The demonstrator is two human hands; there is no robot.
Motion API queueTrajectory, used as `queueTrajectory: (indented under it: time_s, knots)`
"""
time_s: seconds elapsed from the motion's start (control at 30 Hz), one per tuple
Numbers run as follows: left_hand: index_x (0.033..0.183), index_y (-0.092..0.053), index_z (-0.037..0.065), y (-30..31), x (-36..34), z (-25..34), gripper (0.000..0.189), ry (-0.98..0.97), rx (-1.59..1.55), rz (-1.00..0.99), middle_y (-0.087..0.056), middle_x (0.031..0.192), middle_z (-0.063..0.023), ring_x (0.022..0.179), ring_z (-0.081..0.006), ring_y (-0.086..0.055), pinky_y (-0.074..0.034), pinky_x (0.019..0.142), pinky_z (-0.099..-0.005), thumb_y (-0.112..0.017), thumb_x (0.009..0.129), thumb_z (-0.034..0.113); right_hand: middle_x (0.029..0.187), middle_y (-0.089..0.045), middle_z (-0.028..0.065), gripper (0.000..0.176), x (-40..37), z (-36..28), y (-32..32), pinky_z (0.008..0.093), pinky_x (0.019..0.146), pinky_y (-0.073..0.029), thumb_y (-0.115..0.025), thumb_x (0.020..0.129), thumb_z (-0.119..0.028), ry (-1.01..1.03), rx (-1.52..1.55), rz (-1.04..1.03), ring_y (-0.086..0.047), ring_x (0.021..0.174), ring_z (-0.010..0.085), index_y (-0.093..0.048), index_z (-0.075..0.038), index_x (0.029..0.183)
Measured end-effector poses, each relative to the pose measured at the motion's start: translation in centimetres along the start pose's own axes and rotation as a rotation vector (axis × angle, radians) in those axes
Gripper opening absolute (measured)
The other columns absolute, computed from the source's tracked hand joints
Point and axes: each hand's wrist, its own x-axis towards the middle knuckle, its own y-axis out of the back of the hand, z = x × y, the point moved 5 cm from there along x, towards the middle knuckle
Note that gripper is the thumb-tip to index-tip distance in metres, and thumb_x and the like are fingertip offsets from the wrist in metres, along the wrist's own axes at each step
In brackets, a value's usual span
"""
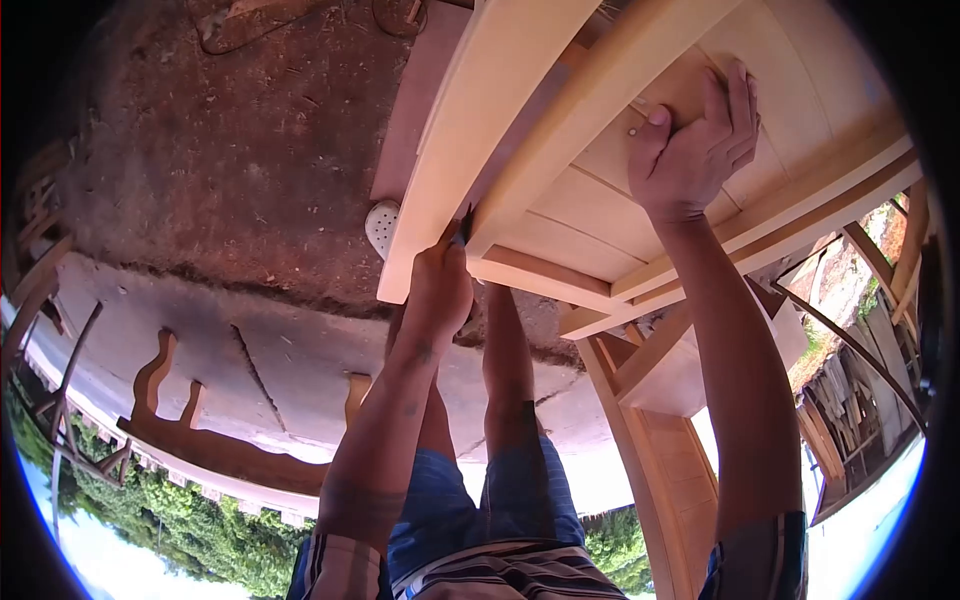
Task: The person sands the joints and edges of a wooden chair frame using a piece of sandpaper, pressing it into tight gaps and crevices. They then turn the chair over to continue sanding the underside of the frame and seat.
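Observation:
My left hand [440, 285] is closed beside the lower end of a pale wooden beam [480, 130]. A dark, narrow, pointed thing shows at its fingers, in the gap between this beam and a second rail [590, 120]; what it is remains unclear. My right hand [695, 150] lies with fingers spread on a grooved wooden panel [590, 210], over or beside a darker patch of wood. The panel is framed by rails, with a crosspiece [545, 278] near my left hand.
A light perforated shoe [381, 228] shows beside the beam. A curved wooden piece [220, 450] with shaped legs lies at lower left. Another wooden frame [665, 460] stands below the panel. Stacked boards [850, 410] are at the right edge. The ground [230, 150] is brown and rough.

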Motion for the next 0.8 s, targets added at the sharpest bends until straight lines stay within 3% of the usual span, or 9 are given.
queueTrajectory:
  time_s: [0.1, 0.2, 0.23, 0.33, 0.43, 0.5, 0.6, 0.7, 0.8]
  knots:
    - [0.085, -0.050, 0.005, 0.2, 0.1, -0.3, 0.022, -0.071, 0.085, 0.018, -0.041, 0.061, 0.0005, 0.047, -0.0087, -0.039, -0.036, 0.042, -0.0265, -0.039, 0.099, 0.017, 0.143, -0.040, 0.0183, 0.050, 0.0, 0.1, -0.1, 0.0533, 0.105, -0.026, -0.042, 0.093, -0.036, 0.003, -0.005, 0.006, -0.037, 0.131, 0.0392, -0.043, -0.003, 0.130]
    - [0.089, -0.052, 0.000, 0.6, 0.0, -1.1, 0.022, -0.189, 0.189, 0.047, -0.048, 0.070, -0.0108, 0.061, -0.0230, -0.049, -0.041, 0.055, -0.0357, -0.038, 0.097, 0.014, 0.142, -0.040, 0.0183, 0.050, 0.1, 0.1, 0.0, 0.0538, 0.105, -0.025, -0.042, 0.093, -0.036, 0.013, -0.016, -0.004, -0.036, 0.132, 0.0391, -0.043, -0.002, 0.131]
    - [0.097, -0.054, -0.004, 0.3, 0.6, -0.1, 0.024, -0.106, 0.232, 0.046, -0.055, 0.082, -0.0208, 0.075, -0.0354, -0.054, -0.044, 0.067, -0.0429, -0.037, 0.095, 0.012, 0.143, -0.040, 0.0184, 0.050, -0.2, 0.0, 0.1, 0.0541, 0.105, -0.025, -0.042, 0.093, -0.036, 0.006, -0.010, -0.015, -0.036, 0.132, 0.0391, -0.043, -0.002, 0.131]
    - [0.103, -0.057, -0.008, -0.3, 1.4, 0.8, 0.028, -0.013, 0.327, 0.045, -0.061, 0.093, -0.0333, 0.092, -0.0501, -0.059, -0.047, 0.081, -0.0527, -0.038, 0.093, 0.011, 0.143, -0.039, 0.0185, 0.051, 0.5, 0.2, -0.3, 0.0548, 0.105, -0.025, -0.042, 0.093, -0.036, 0.005, -0.002, -0.008, -0.035, 0.132, 0.0390, -0.042, -0.002, 0.131]
    - [0.103, -0.057, -0.007, -0.2, 0.0, 0.8, 0.028, -0.043, 0.331, 0.051, -0.062, 0.089, -0.0340, 0.091, -0.0509, -0.059, -0.047, 0.080, -0.0531, -0.039, 0.094, 0.012, 0.144, -0.038, 0.0184, 0.052, 0.0, 0.1, -0.2, 0.0549, 0.105, -0.025, -0.043, 0.092, -0.036, 0.001, 0.003, -0.007, -0.036, 0.132, 0.0387, -0.042, -0.002, 0.131]
    - [0.102, -0.057, -0.007, -1.0, -1.5, 3.2, 0.028, 0.005, 0.161, 0.099, -0.062, 0.088, -0.0334, 0.090, -0.0515, -0.059, -0.047, 0.079, -0.0534, -0.039, 0.094, 0.013, 0.144, -0.038, 0.0182, 0.052, -0.1, 0.2, -0.1, 0.0546, 0.106, -0.025, -0.043, 0.092, -0.036, -0.014, -0.007, -0.008, -0.036, 0.133, 0.0383, -0.042, -0.002, 0.132]
    - [0.098, -0.057, -0.006, -0.9, 0.4, 1.5, 0.027, -0.016, 0.391, 0.150, -0.063, 0.085, -0.0309, 0.086, -0.0513, -0.060, -0.048, 0.077, -0.0528, -0.040, 0.095, 0.015, 0.144, -0.039, 0.0178, 0.053, 0.0, 0.1, -0.1, 0.0540, 0.106, -0.025, -0.043, 0.091, -0.036, -0.029, -0.020, -0.018, -0.037, 0.133, 0.0376, -0.042, -0.002, 0.132]
    - [0.091, -0.058, -0.005, -0.3, -1.0, 1.5, 0.028, -0.083, 0.322, 0.127, -0.063, 0.086, -0.0299, 0.087, -0.0501, -0.060, -0.048, 0.076, -0.0514, -0.039, 0.095, 0.015, 0.144, -0.039, 0.0179, 0.053, 0.0, 0.1, -0.1, 0.0536, 0.106, -0.025, -0.042, 0.091, -0.035, -0.025, 0.004, -0.002, -0.036, 0.134, 0.0371, -0.043, -0.002, 0.132]
    - [0.099, -0.061, -0.004, 0.1, -0.4, 1.0, 0.029, -0.033, 0.398, 0.110, -0.063, 0.089, -0.0312, 0.089, -0.0492, -0.061, -0.048, 0.076, -0.0498, -0.039, 0.096, 0.016, 0.144, -0.039, 0.0177, 0.052, -0.1, 0.1, 0.0, 0.0533, 0.107, -0.024, -0.043, 0.091, -0.035, -0.031, -0.025, -0.020, -0.036, 0.134, 0.0368, -0.043, -0.003, 0.132]
